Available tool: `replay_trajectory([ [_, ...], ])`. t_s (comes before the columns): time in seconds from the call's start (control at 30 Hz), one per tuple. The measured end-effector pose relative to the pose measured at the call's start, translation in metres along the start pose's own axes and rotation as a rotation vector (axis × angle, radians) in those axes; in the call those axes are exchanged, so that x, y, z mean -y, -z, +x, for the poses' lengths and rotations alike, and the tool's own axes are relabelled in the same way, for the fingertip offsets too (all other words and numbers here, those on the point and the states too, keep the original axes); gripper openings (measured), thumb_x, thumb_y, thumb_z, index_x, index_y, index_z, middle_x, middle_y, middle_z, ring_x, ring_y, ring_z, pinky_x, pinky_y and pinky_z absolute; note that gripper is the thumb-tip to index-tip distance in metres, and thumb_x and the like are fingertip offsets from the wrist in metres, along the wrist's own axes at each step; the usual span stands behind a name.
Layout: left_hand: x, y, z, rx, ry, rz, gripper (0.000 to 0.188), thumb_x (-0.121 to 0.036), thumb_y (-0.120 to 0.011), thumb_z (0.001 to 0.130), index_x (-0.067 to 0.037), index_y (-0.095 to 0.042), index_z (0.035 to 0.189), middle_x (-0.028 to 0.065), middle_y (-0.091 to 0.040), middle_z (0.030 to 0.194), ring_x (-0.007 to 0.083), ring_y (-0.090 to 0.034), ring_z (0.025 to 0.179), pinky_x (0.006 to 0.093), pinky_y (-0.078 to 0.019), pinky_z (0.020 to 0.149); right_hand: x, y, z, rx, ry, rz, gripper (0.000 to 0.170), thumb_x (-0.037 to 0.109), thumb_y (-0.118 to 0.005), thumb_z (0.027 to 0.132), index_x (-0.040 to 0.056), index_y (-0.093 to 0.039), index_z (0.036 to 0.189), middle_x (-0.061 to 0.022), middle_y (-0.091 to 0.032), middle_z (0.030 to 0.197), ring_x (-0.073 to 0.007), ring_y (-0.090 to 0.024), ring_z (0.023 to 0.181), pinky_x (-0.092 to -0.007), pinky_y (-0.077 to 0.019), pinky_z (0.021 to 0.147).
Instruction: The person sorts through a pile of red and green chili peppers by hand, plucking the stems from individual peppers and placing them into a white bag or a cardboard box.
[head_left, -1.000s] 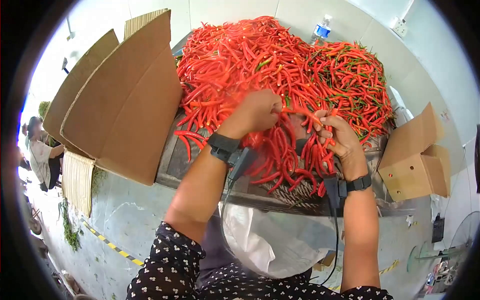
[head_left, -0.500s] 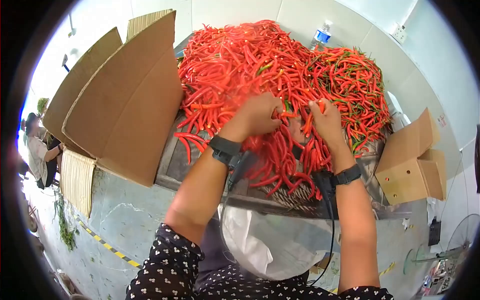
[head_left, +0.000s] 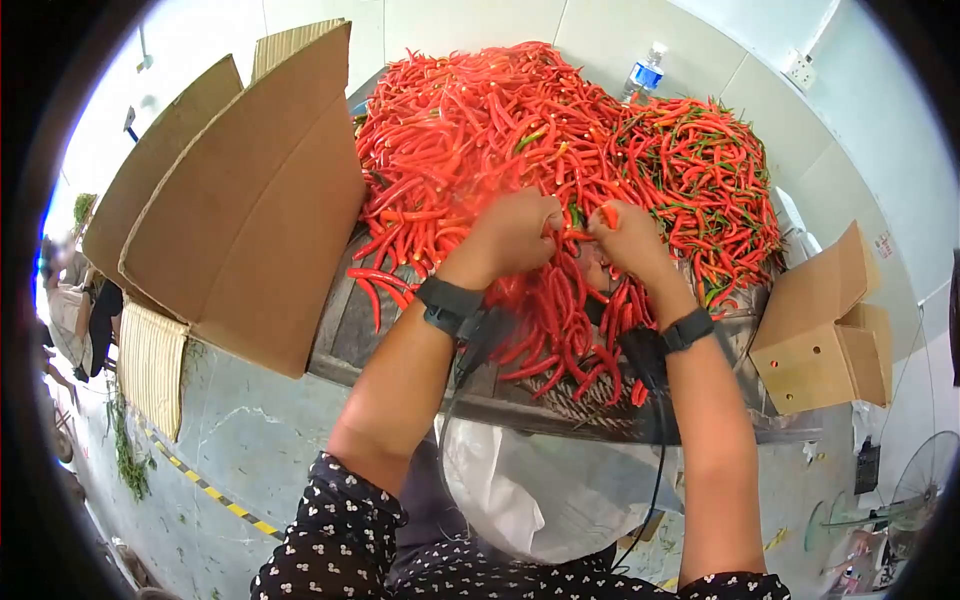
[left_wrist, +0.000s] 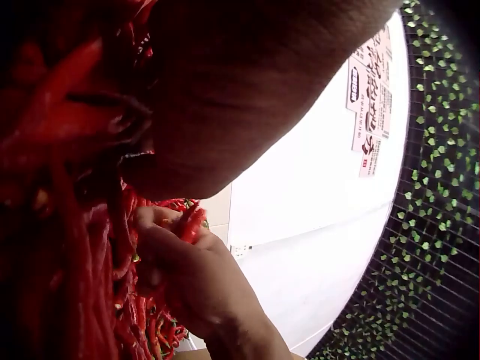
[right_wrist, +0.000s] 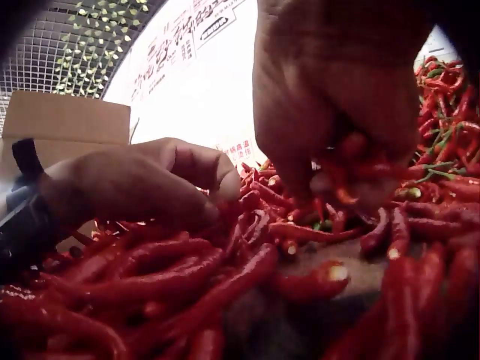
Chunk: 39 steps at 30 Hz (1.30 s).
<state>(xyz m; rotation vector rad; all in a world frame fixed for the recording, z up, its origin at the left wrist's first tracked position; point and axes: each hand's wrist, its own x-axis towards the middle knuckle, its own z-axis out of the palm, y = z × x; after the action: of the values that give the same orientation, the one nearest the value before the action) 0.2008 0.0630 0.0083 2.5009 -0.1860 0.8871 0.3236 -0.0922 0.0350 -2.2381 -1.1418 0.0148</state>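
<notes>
A large heap of red chili peppers [head_left: 480,130] covers the table. My left hand [head_left: 515,232] is low over its near side, fingers bent; in the right wrist view that left hand [right_wrist: 150,180] has thumb and fingertips pinched at a red chili among the others. Close beside it, my right hand [head_left: 632,243] curls round red chilies, one tip showing by the thumb. In the left wrist view a chili [left_wrist: 193,223] sticks up from the right hand's grip. Below the hands lies a smaller pile of chilies [head_left: 555,310], partly hidden by the wrists.
A tall open cardboard box [head_left: 250,200] stands at the left, a smaller carton [head_left: 820,330] at the right. Behind are chilies with green stems [head_left: 710,170] and a water bottle [head_left: 644,72]. A white bag [head_left: 500,490] hangs at the table's front edge. A person sits far left.
My right hand has turned over, closed round its chilies and moved left toward my left hand. The left hand has stayed nearly in place; the chili stretched between the hands earlier no longer shows there.
</notes>
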Motion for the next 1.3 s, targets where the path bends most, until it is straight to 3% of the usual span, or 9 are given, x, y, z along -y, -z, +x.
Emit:
replay_trajectory([
  [0.13,-0.004,0.003,-0.001,0.024,0.104,0.031,0.008,-0.009,-0.055,0.064,-0.006,-0.054,0.072,0.0110,-0.055,0.076,0.0325,-0.052,0.078,0.0408,-0.0436,0.067,0.011,-0.006,0.010,0.247,0.189,-0.367,0.011,0.010,-0.062,0.073,0.0016,-0.059,0.079,-0.0098,-0.060,0.066,-0.0187,-0.062,0.065,-0.0331,-0.0468,0.060],
  [0.2,-0.005,0.005,-0.001,0.035,0.080,0.009,0.009,-0.008,-0.055,0.064,-0.006,-0.053,0.072,0.0111,-0.055,0.076,0.0322,-0.052,0.078,0.0405,-0.0435,0.066,0.015,-0.009,0.009,0.183,-0.002,-0.341,0.018,0.020,-0.061,0.071,0.0052,-0.063,0.081,-0.0160,-0.063,0.082,-0.0354,-0.060,0.075,-0.0408,-0.0486,0.065],
  [0.23,-0.005,0.006,-0.001,0.036,0.081,0.010,0.009,-0.008,-0.055,0.064,-0.006,-0.053,0.072,0.0111,-0.055,0.076,0.0322,-0.052,0.078,0.0405,-0.0435,0.066,0.014,-0.010,0.007,0.184,-0.001,-0.339,0.018,0.020,-0.061,0.071,0.0052,-0.063,0.081,-0.0160,-0.063,0.082,-0.0354,-0.060,0.075,-0.0408,-0.0486,0.065],
  [0.3,-0.006,0.006,0.000,0.028,0.069,0.003,0.009,-0.008,-0.054,0.064,-0.006,-0.053,0.072,0.0112,-0.055,0.075,0.0325,-0.052,0.076,0.0403,-0.0434,0.065,0.008,-0.008,0.002,0.120,0.095,-0.367,0.017,0.016,-0.065,0.070,0.0009,-0.061,0.076,-0.0101,-0.061,0.067,-0.0187,-0.059,0.063,-0.0347,-0.0453,0.061],
  [0.4,-0.003,0.004,-0.002,-0.015,0.024,-0.033,0.011,-0.007,-0.057,0.064,-0.007,-0.055,0.075,0.0145,-0.055,0.074,0.0332,-0.054,0.073,0.0409,-0.0435,0.063,0.025,0.019,-0.008,0.113,-0.236,0.103,0.015,0.016,-0.060,0.074,0.0006,-0.058,0.076,-0.0071,-0.057,0.063,-0.0150,-0.053,0.055,-0.0311,-0.0422,0.053],
  [0.63,0.003,-0.003,0.000,-0.064,0.053,-0.018,0.011,-0.008,-0.057,0.065,-0.007,-0.055,0.075,0.0139,-0.055,0.074,0.0333,-0.054,0.074,0.0405,-0.0433,0.064,0.004,0.013,0.006,0.106,-0.260,0.486,0.022,0.024,-0.059,0.075,0.0025,-0.062,0.079,-0.0008,-0.057,0.063,-0.0110,-0.051,0.055,-0.0301,-0.0406,0.051],
  [0.8,0.000,0.001,0.000,-0.051,0.086,0.046,0.010,-0.009,-0.057,0.064,-0.006,-0.053,0.072,0.0143,-0.054,0.073,0.0335,-0.053,0.074,0.0410,-0.0429,0.064,0.017,-0.009,0.025,0.092,-0.110,0.101,0.023,0.021,-0.059,0.070,-0.0007,-0.056,0.075,-0.0096,-0.059,0.066,-0.0189,-0.055,0.058,-0.0339,-0.0448,0.058],
  [0.87,0.000,0.000,-0.001,-0.092,0.060,0.010,0.006,-0.008,-0.056,0.064,-0.006,-0.052,0.069,0.0136,-0.053,0.070,0.0336,-0.052,0.071,0.0407,-0.0428,0.063,0.019,-0.014,0.032,0.147,-0.051,-0.187,0.029,0.034,-0.057,0.074,0.0106,-0.066,0.091,-0.0174,-0.064,0.083,-0.0301,-0.063,0.077,-0.0383,-0.0481,0.066],
  [1.3,-0.003,0.003,-0.003,-0.075,0.080,-0.001,0.007,-0.009,-0.057,0.065,-0.006,-0.053,0.069,0.0122,-0.054,0.071,0.0317,-0.053,0.072,0.0389,-0.0441,0.063,0.028,0.007,0.015,0.160,-0.192,-0.497,0.040,0.039,-0.063,0.070,0.0031,-0.066,0.087,-0.0194,-0.064,0.086,-0.0308,-0.064,0.079,-0.0385,-0.0489,0.067],
])
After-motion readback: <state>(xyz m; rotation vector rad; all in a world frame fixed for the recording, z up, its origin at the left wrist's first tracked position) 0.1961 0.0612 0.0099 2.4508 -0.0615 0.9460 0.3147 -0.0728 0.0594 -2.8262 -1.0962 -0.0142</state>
